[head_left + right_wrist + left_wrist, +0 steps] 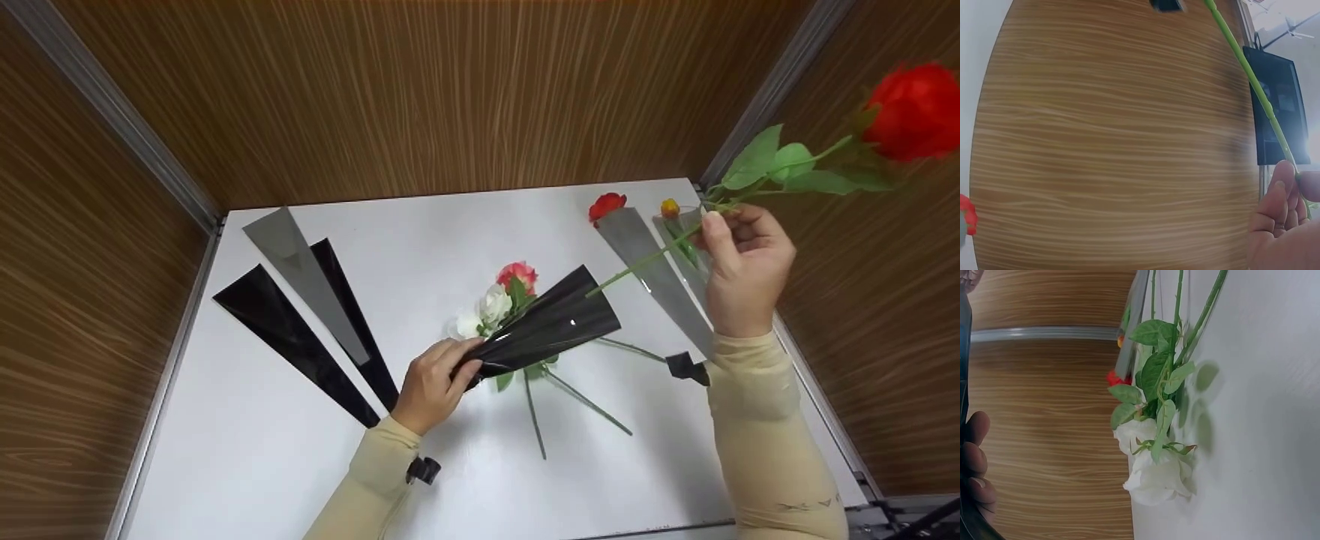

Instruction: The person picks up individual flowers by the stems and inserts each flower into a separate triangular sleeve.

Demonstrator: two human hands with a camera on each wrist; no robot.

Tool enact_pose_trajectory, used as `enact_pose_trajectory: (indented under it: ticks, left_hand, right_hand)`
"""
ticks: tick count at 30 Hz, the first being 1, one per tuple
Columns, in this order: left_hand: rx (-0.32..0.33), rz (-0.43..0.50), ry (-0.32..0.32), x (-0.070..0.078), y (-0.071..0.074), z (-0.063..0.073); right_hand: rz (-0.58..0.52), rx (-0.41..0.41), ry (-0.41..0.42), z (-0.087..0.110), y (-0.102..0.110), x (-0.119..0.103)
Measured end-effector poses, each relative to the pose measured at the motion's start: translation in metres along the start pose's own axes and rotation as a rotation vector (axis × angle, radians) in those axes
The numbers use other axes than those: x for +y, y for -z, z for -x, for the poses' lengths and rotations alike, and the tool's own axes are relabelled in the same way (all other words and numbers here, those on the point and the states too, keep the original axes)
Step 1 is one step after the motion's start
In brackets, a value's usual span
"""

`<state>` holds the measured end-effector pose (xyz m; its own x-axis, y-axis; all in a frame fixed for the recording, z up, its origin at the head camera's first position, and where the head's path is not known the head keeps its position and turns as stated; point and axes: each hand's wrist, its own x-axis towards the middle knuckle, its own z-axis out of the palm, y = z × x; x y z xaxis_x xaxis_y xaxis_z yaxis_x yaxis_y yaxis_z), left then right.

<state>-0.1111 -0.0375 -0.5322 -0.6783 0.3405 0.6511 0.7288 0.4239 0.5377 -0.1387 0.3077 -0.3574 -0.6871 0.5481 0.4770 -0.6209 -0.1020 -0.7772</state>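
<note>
My left hand (439, 382) grips the narrow end of a black flower sleeve (551, 326), its wide mouth turned up and to the right. In the left wrist view, curled fingertips (977, 458) show against the sleeve. My right hand (746, 262) pinches the green stem of a red rose (915, 112), held high at the right. The stem's lower end (600, 289) is at the sleeve's mouth; whether it is inside I cannot tell. The right wrist view shows the stem (1252, 79) between thumb and fingers. Beneath the sleeve lie white roses (1157, 475) and a pink rose (517, 276).
At the left of the white table (225, 450) lie a grey sleeve (300, 270) and black sleeves (292, 341). At the back right, a grey sleeve (652, 270) holds a red flower (607, 206), beside a clear sleeve with a yellow-orange flower (670, 208). Wood-grain panels (450, 97) enclose the table.
</note>
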Motion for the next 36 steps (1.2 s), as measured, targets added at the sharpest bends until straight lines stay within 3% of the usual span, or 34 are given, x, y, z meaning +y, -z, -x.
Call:
enact_pose_trajectory:
  ticks: [2,6,13,24,30,36]
  left_hand:
    - [0.002,0.009,0.002,0.0,-0.001,-0.001]
    - [0.002,0.015,0.007,0.001,-0.003,-0.003]
    - [0.0,0.015,0.025,0.001,-0.007,-0.005]
    - [0.014,0.023,0.056,0.006,-0.013,-0.008]
    - [0.01,0.034,0.07,0.007,-0.015,-0.008]
    - [0.03,0.042,0.064,0.007,-0.018,-0.007]
  right_hand:
    - [-0.019,-0.003,-0.04,0.003,-0.001,0.003]
    - [0.043,-0.046,-0.069,0.008,-0.002,0.008]
    - [0.112,-0.166,-0.079,0.022,-0.004,0.019]
    - [0.21,-0.28,-0.111,0.044,-0.011,0.034]
    - [0.266,-0.319,-0.137,0.053,-0.016,0.039]
    - [0.369,-0.413,-0.202,0.058,-0.019,0.036]
